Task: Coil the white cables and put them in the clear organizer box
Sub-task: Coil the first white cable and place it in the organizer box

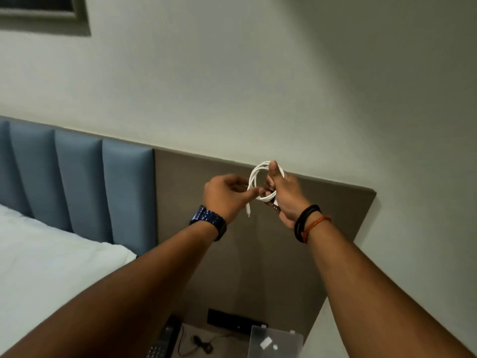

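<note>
A white cable (255,177) is wound into a small ring of several loops, held up in front of the wall. My right hand (286,195) grips the ring at its right side, thumb on top. My left hand (227,193) pinches the loose end of the same cable at the ring's left; a short tail with a plug hangs below it. The clear organizer box (276,341) stands far below on the bedside table, lid raised, with small white items inside.
A bed with white sheet (46,259) and blue padded headboard (77,187) lies to the left. On the bedside table (232,339) are a remote (162,339), a thin black cord (201,344) and a black socket strip (232,320). A brown wall panel stands behind.
</note>
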A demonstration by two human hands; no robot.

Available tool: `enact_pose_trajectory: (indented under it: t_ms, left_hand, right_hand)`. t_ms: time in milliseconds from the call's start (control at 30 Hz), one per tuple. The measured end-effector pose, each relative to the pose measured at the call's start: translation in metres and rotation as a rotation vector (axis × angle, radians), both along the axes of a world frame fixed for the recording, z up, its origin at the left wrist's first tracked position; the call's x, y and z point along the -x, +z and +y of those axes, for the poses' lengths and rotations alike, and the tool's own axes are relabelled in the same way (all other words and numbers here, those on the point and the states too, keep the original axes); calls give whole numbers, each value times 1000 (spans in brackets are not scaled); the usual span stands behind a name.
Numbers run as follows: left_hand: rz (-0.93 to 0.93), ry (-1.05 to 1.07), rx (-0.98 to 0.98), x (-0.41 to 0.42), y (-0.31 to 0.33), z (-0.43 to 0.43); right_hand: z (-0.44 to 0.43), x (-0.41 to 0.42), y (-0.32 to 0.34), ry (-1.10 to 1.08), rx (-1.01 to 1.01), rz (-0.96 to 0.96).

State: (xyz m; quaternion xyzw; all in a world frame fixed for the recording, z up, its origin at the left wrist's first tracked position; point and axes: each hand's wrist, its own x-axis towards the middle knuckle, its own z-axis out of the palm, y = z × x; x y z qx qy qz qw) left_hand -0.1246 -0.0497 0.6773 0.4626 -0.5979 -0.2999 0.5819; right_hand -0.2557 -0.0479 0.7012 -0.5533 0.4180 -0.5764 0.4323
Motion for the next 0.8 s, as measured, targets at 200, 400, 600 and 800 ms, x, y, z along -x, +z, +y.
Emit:
enact_pose_trajectory:
  t_ms: [200, 400, 600, 800]
  left_hand:
    - [-142, -209, 71, -10, 46, 9]
    - [-102, -154, 180, -10, 72, 5]
    - [280, -112, 57, 12, 87, 11]
    - [386, -74, 21, 28, 98, 15]
  right_hand:
    - [20, 13, 39, 55, 43, 30]
    - [33, 27, 67, 328, -8, -128]
    - [37, 28, 88, 432, 27, -203]
    - [37, 33, 95, 418, 68, -227]
